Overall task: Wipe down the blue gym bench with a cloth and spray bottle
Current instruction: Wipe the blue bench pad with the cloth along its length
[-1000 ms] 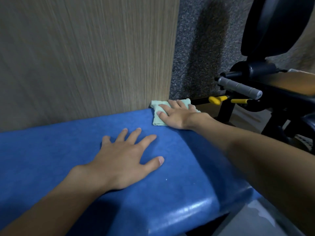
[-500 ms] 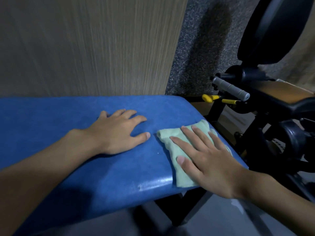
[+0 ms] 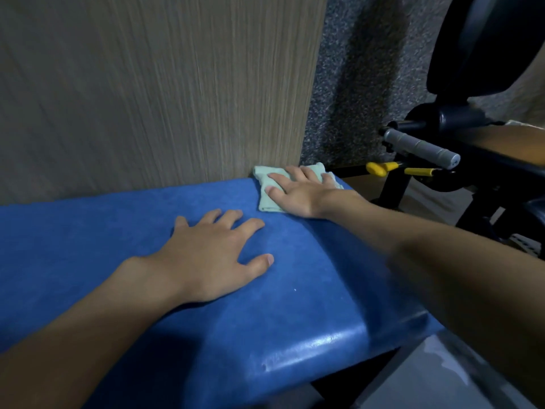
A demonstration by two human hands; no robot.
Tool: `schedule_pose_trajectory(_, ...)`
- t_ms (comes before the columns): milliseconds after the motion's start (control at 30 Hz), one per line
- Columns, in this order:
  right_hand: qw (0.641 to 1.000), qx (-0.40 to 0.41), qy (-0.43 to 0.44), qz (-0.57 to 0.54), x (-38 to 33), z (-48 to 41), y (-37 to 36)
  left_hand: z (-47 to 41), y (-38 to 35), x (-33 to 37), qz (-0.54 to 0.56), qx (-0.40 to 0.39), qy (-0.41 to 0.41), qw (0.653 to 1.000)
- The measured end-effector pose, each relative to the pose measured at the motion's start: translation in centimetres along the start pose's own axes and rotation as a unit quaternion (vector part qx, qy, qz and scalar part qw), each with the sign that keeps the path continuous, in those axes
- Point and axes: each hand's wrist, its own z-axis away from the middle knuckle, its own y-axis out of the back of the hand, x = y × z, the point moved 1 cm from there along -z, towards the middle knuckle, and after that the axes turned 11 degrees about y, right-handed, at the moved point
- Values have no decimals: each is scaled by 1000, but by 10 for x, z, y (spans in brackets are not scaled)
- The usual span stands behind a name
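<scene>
- A view from the head looks down at two bare arms reaching over a blue padded tabletop [image 3: 88, 231], whose near corner shines under the light.
- The left hand [image 3: 206, 255] lies palm down on the blue padding near the middle of the view. Its grip is apart, with the fingers spread flat and holding nothing.
- The right hand [image 3: 300, 193] reaches further away, to the far right corner of the tabletop. It presses flat on a pale green cloth [image 3: 265, 202]; the fingers lie straight across it, grip apart rather than curled round it.
- The cloth is folded and crumpled and lies on the padding at that far corner, just beside the foot of a wood-grain panel [image 3: 147, 84] that rises behind the tabletop.
- To the right of the panel stands a speckled grey surface [image 3: 354, 84].
- At the right edge is a black exercise machine [image 3: 486, 54], with a grey handle [image 3: 421, 147] pointing toward the tabletop and yellow parts [image 3: 380, 168] just below it.
- A patch of grey floor [image 3: 413, 379] shows at the lower right, beneath the right forearm.
</scene>
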Motion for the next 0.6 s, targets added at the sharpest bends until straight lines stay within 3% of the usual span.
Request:
schedule_pose_trajectory(267,1000,-2,6,-6,-2,14,-3,4,0,-2,43,-18,7,999)
schedule_pose_trajectory(600,995,-2,91,44,-23,188,-23,12,8,-6,74,27,1,997)
